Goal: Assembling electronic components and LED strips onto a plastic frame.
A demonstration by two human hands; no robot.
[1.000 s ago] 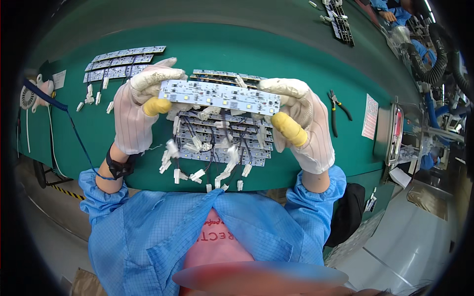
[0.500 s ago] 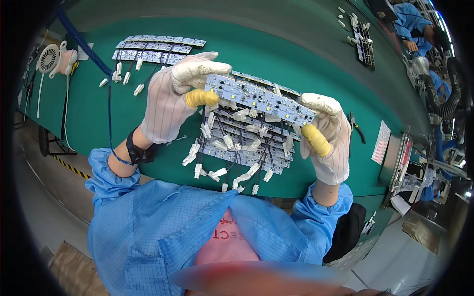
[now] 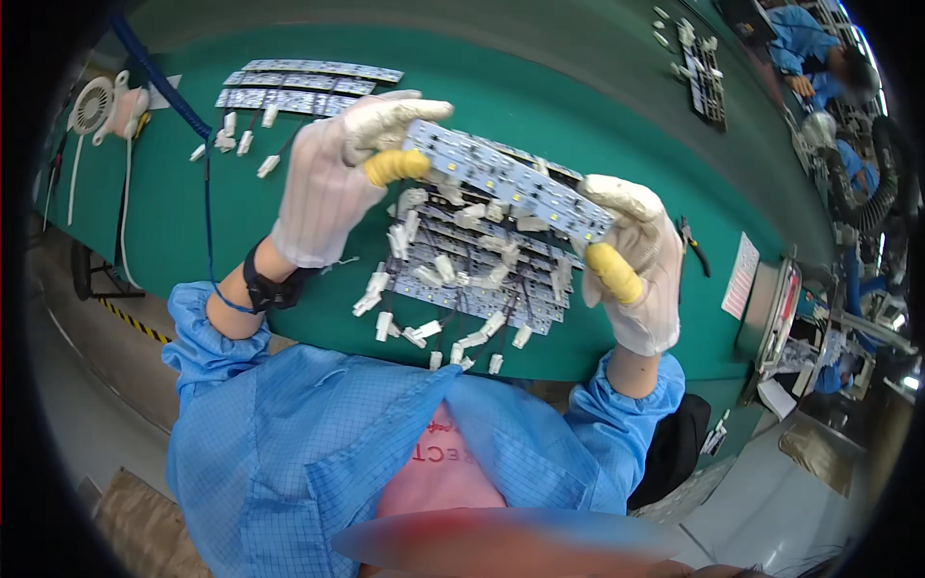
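Note:
A long white LED circuit board (image 3: 509, 181) is held up, its left end higher than its right. My left hand (image 3: 371, 144), in a striped white glove with a yellow-wrapped thumb, closes on the left end. The other end sits between the thumb and fingers of my right hand (image 3: 626, 241), gloved the same way. Beneath it lies a heap of similar boards (image 3: 482, 299) with dark wires and white plug connectors (image 3: 419, 332). The raised board covers part of the heap. More boards (image 3: 299, 85) lie in rows at the far left.
A small white fan (image 3: 92, 106) stands at the far left. A blue coiled cord (image 3: 159, 77) runs down to my left wrist strap (image 3: 265, 281). Pliers (image 3: 696, 249) and a dotted sheet (image 3: 740, 276) lie on the right beside a metal tray (image 3: 771, 308). A co-worker (image 3: 809, 48) sits at the far right.
The held board has tilted more, its left end rising and its right end dropping slightly. Both hands keep their grip on its ends.

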